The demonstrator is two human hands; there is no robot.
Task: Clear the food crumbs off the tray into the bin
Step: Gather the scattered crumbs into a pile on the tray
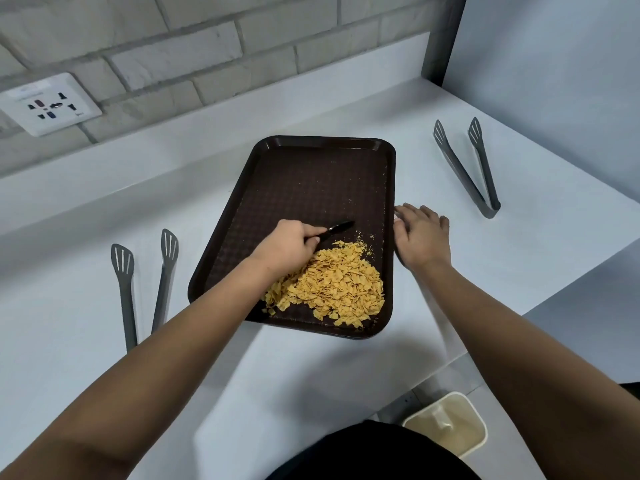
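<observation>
Tray, ctr: crumbs heaped lwr right. Left hand grips scraper; right hand flat, fingers relaxed. Risk: hard sweep flicks crumbs over rim.

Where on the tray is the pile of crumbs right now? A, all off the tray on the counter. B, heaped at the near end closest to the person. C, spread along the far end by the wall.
B: the crumbs sit heaped at the near end of the tray, the far end nearly bare.
</observation>
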